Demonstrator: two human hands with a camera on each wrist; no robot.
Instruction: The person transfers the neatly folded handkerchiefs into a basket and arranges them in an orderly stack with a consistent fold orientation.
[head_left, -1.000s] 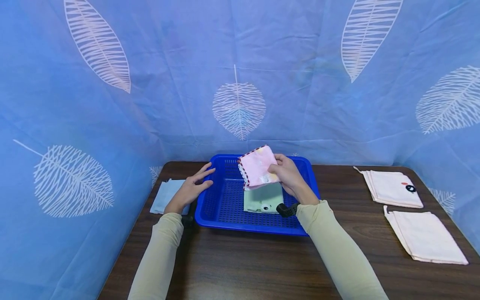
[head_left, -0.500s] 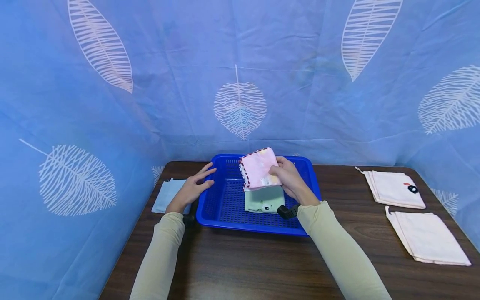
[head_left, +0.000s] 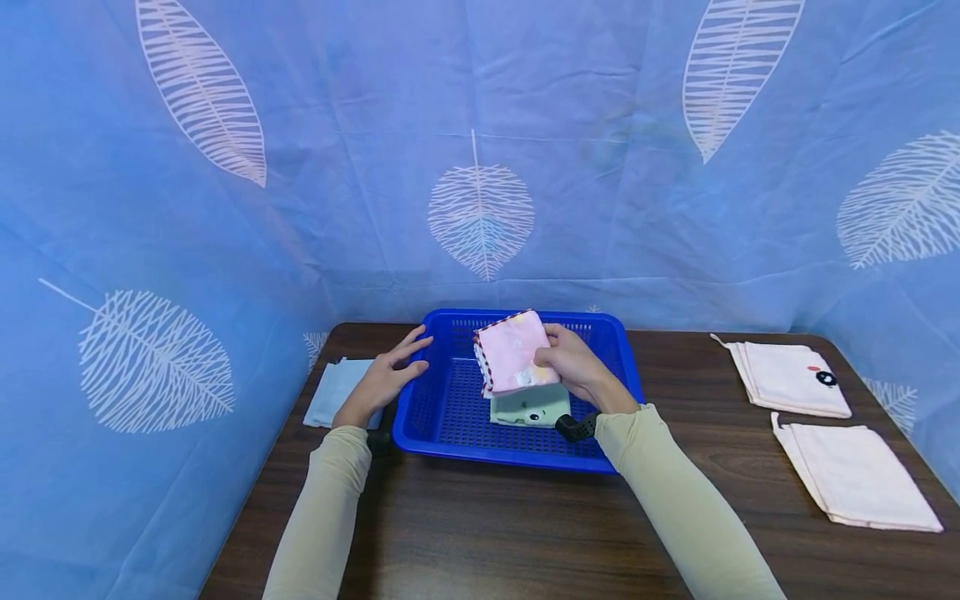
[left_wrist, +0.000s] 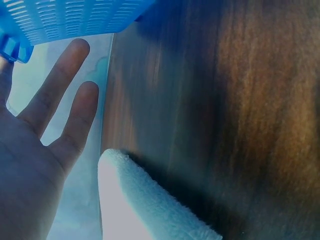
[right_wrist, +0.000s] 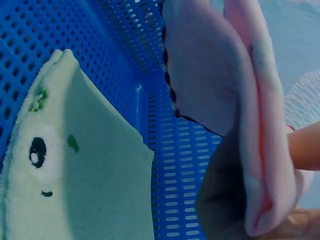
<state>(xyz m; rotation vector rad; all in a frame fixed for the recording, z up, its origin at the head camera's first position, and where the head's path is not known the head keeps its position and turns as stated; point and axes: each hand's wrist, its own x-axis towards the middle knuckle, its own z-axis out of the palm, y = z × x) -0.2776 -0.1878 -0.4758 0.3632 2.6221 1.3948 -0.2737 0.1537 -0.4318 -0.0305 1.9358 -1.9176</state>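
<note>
My right hand (head_left: pixel 576 364) pinches the right edge of a folded pink towel (head_left: pixel 514 352) with dark-and-white stitched trim. Held tilted above the blue plastic basket (head_left: pixel 487 456), the towel hides part of a folded green towel (head_left: pixel 529 409) lying inside. In the right wrist view the pink towel (right_wrist: pixel 267 150) hangs in folds, and the green towel (right_wrist: pixel 107 165) shows an embroidered eye. My left hand (head_left: pixel 384 377) is at the basket's left rim, fingers spread. In the left wrist view, straight fingers of the left hand (left_wrist: pixel 35 155) reach close to the basket wall (left_wrist: pixel 75 20).
A folded light-blue towel (head_left: pixel 337 392) lies on the dark wooden table (head_left: pixel 480 533), left of the basket and partly behind my left hand. Two folded pale-pink towels, one with a black eye (head_left: pixel 783 377) and one plain (head_left: pixel 855 475), lie at the right. A blue leaf-print curtain (head_left: pixel 360 167) stands behind.
The right hand has lowered the pink towel toward the green one, a little to the left, covering more of it. My left hand stays at the basket's left rim.
</note>
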